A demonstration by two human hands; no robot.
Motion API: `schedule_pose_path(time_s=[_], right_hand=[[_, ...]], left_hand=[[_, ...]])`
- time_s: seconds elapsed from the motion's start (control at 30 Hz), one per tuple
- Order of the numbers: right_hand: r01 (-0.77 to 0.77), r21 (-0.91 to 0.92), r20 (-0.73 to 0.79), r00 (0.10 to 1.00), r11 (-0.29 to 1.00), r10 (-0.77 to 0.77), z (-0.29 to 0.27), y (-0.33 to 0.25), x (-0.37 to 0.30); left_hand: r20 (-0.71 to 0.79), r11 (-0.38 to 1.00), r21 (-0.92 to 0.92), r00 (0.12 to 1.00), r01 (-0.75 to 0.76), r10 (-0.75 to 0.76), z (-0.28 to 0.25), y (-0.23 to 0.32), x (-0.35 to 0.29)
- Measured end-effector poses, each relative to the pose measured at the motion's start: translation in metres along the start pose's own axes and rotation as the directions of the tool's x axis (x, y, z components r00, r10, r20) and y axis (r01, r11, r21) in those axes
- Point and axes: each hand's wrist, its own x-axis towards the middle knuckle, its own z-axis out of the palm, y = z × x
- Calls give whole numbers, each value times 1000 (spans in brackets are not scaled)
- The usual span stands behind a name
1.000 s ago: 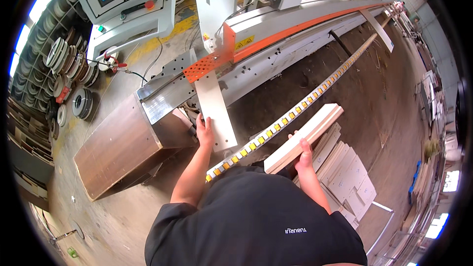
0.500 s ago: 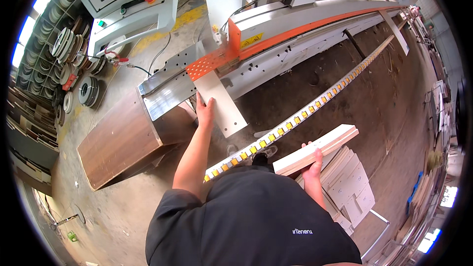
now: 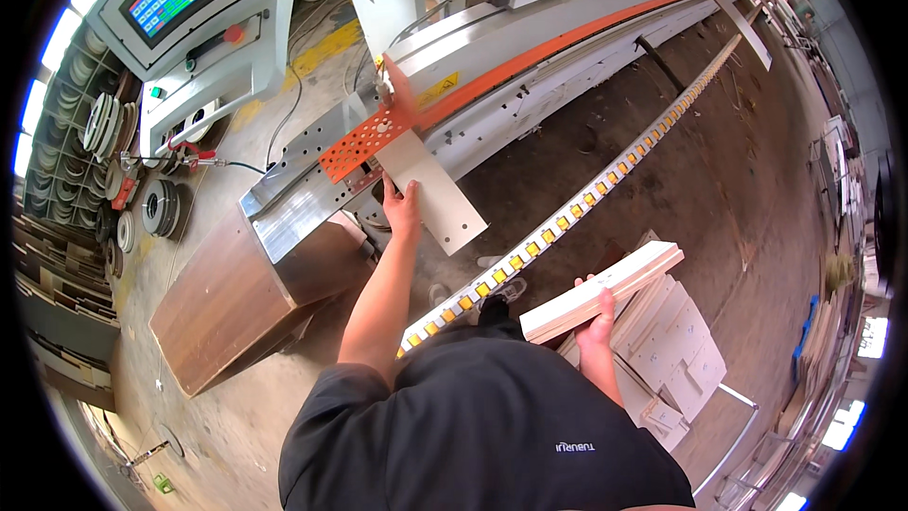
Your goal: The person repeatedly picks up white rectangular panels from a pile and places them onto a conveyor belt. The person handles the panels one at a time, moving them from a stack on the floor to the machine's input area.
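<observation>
A flat white board (image 3: 437,197) with small holes at its near end lies with its far end at the machine's orange perforated plate (image 3: 367,144). My left hand (image 3: 404,213) grips this board's left edge, thumb on the top face and the other fingers along the side, partly hidden. Lower right, my right hand (image 3: 596,322) is closed around a stack of narrow pale boards (image 3: 605,291), its thumb over the near side. Below that stack, a pile of larger white panels (image 3: 676,345) with drilled holes rests on a metal-framed support.
The long machine bed (image 3: 567,47) runs to the far right. A rail with yellow rollers (image 3: 532,249) crosses in front of me. At left are a brown wooden box (image 3: 222,293), a control console with a screen (image 3: 175,0) and coils of edge strip (image 3: 161,208).
The white board has slid to the right along the orange plate, and my left hand has moved with it. My right hand keeps its stack. The whole view has turned slightly.
</observation>
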Motion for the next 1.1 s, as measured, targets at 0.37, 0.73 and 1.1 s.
schedule_pose_path(time_s=[0.37, 0.73, 1.1], right_hand=[[56, -42, 16, 998, 998, -55, -8, -9, 0], [67, -182, 123, 991, 981, -45, 33, 11, 16], [34, -233, 367, 929, 972, 55, 101, 33, -5]], left_hand=[[61, 976, 106, 979, 189, -196, 85, 5, 16], [953, 935, 294, 130, -199, -272, 96, 60, -205], [824, 940, 341, 490, -27, -285, 14, 38, -193]])
